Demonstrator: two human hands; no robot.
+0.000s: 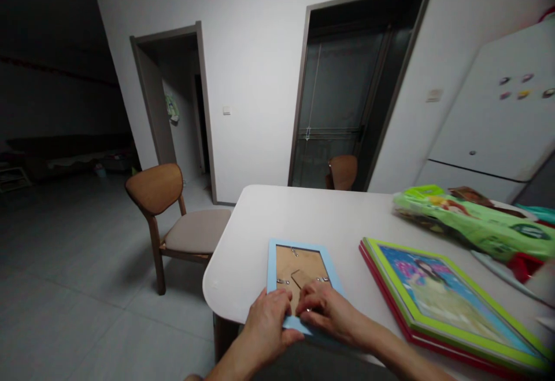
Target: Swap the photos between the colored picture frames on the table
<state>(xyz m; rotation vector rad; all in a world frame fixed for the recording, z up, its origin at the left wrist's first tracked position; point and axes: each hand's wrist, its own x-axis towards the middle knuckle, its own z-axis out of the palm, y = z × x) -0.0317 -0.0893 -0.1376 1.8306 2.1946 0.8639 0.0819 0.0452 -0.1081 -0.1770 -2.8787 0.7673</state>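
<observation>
A light blue picture frame (272,265) lies face down at the table's near edge, its brown backing board (286,259) facing up. Small metal clips (295,251) sit along the inner edges, and a stand outline shows in the middle of the board. My left hand (269,317) grips the frame's near left corner, thumb on the near edge and fingers over the side. My right hand (323,309) rests on the near right part of the backing, fingers bent and pressed together at a small shiny metal piece near the lower edge, mostly hidden by the fingers.
To the right, a green picture frame (416,311) with a drawing of a figure in a dress lies on a red frame (385,294). Green plastic packaging (468,216) lies behind them on the white table (277,210). A wooden chair (158,190) stands at the left.
</observation>
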